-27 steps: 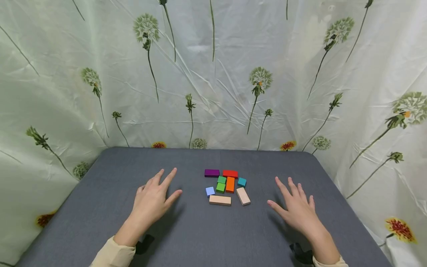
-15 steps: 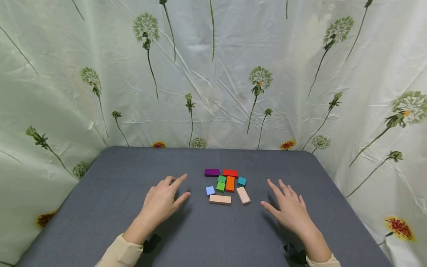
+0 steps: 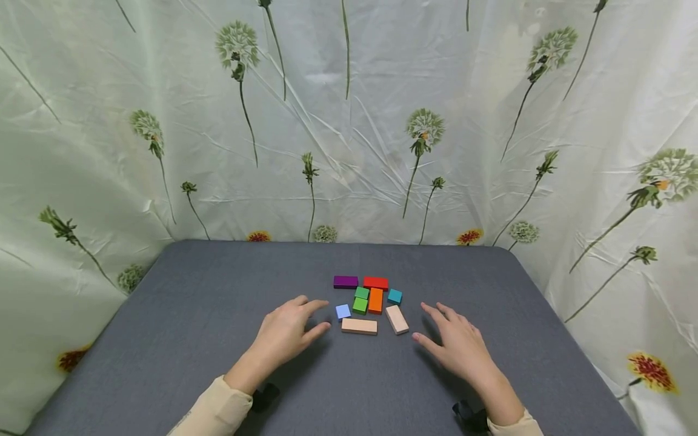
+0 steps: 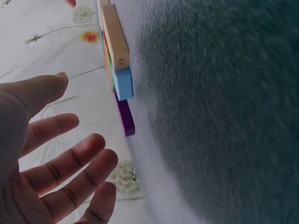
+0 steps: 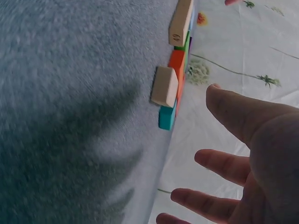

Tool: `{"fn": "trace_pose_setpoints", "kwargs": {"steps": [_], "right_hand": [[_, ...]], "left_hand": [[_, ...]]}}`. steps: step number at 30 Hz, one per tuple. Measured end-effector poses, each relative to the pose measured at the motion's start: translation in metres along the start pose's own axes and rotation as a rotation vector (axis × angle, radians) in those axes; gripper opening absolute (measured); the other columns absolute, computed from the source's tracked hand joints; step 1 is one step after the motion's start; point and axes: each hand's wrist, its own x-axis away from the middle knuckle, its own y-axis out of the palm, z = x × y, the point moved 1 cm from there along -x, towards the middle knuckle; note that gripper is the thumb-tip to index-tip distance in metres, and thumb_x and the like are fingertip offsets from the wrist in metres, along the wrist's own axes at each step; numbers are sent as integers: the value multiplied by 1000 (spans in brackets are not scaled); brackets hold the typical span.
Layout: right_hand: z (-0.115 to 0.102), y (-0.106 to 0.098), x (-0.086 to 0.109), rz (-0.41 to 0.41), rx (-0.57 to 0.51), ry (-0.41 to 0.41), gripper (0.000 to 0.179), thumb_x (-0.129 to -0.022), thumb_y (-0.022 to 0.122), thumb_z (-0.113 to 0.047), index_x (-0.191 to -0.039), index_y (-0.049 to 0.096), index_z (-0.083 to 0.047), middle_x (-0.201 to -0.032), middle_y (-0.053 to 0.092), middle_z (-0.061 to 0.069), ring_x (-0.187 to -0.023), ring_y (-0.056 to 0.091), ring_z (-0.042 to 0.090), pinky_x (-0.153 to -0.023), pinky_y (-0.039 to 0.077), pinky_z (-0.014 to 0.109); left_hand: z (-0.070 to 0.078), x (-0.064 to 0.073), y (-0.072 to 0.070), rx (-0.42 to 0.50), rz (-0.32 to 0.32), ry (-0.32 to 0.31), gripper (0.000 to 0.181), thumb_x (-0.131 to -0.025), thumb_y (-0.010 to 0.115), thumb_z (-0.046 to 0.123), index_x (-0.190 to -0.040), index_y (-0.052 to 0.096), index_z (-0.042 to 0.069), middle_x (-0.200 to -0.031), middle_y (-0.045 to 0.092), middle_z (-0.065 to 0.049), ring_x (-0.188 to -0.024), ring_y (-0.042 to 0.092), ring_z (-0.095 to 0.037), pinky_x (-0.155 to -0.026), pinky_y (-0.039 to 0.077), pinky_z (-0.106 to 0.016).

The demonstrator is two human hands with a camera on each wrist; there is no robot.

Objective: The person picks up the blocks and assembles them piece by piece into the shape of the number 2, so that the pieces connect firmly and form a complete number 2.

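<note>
**A:** Which block do we call for the left hand (image 3: 283, 333)? The blue block (image 3: 343, 312)?

**B:** Yeah, we'd go with that one. It's just to the right of the left fingertips, with a gap between. From up top it looks squarish, so no real long axis for us to fuss over. Watch the tan block (image 3: 359, 327) though: it's right up by its near side, running side to side, one end toward the left thumb. We can't tell if those two touch.

**A:** And the other side?

**B:** The right hand (image 3: 458, 345) is the nearer one to the pale block (image 3: 397, 320), which lies to its left. That one's long axis is slanted, far end leaning left, near end close to the thumb tip but not touching.

**A:** Are we holding anything?

**B:** Nope, both are relaxed, fingers apart, nothing in them. All three blocks lie on the table (image 3: 360, 387).

**A:** So what does a grab hinge on?

**B:** That slant, we reckon. The right thumb and index line up more along the pale block than across it, so pinching its long sides would probably need a wrist twist.
</note>
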Motion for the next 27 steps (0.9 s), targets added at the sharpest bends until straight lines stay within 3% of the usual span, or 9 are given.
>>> {"fn": "trace_pose_setpoints", "kwargs": {"steps": [9, 16, 27], "right_hand": [[-6, 10, -7, 11, 8, -13, 56, -98, 78, -45, -144, 67, -15, -143, 65, 21, -126, 65, 47, -99, 48, 72], [-9, 16, -12, -20, 11, -6, 55, -96, 80, -47, -140, 70, -15, -138, 69, 19, -121, 68, 43, -97, 51, 69], [-10, 20, -17, 24, 27, -8, 46, -95, 82, -45, -130, 75, -16, -128, 72, 15, -112, 69, 37, -94, 53, 65]], "left_hand": [[8, -13, 12, 64, -62, 32, 40, -92, 85, 41, -127, 78, 23, -98, 72, 3, -82, 69, -9, -60, 53, -31], [10, -20, 24, 122, -131, 41, 34, -93, 86, 38, -122, 79, 22, -90, 67, 5, -74, 59, -7, -58, 50, -32], [9, -27, 36, 169, -162, 52, 30, -91, 88, 35, -118, 80, 24, -81, 60, 9, -70, 51, -6, -55, 42, -29]]}}
